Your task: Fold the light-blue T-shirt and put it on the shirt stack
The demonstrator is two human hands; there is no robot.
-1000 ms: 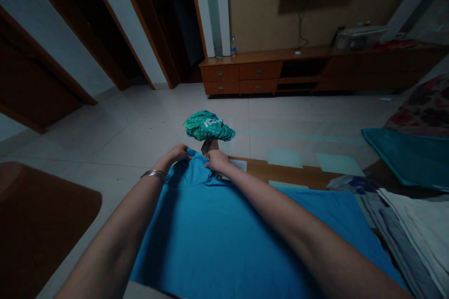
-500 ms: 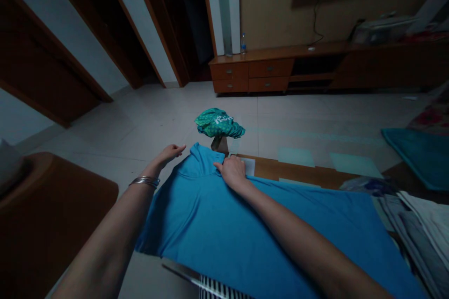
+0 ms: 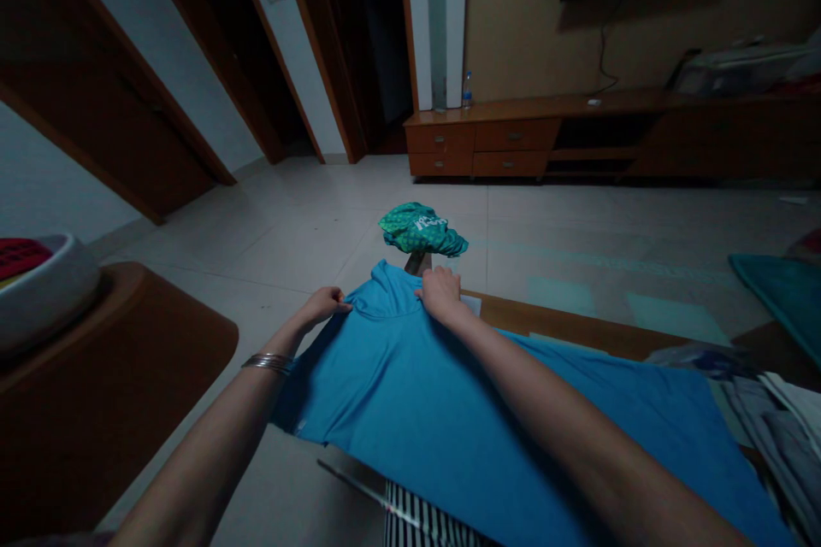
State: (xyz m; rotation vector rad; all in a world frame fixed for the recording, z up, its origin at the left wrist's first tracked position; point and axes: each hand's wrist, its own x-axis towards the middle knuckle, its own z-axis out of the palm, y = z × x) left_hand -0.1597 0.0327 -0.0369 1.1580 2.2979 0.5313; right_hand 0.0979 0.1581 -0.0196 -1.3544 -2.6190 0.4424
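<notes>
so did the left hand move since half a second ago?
Yes. The left hand was open and clear of the blue shirt; it has moved right onto the collar's left edge and now pinches it, opposite the right hand.

Crumpled green cloth [image 3: 422,230] on the tiled floor [image 3: 308,222], wooden cabinet [image 3: 487,137] beyond.

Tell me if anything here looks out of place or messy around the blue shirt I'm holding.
One thing stands out: a crumpled green cloth sits bunched up just beyond the blue shirt, while the shirt lies spread flat. Your left hand and right hand grip the shirt at its collar end. Nothing looks spilled or damaged.
</notes>
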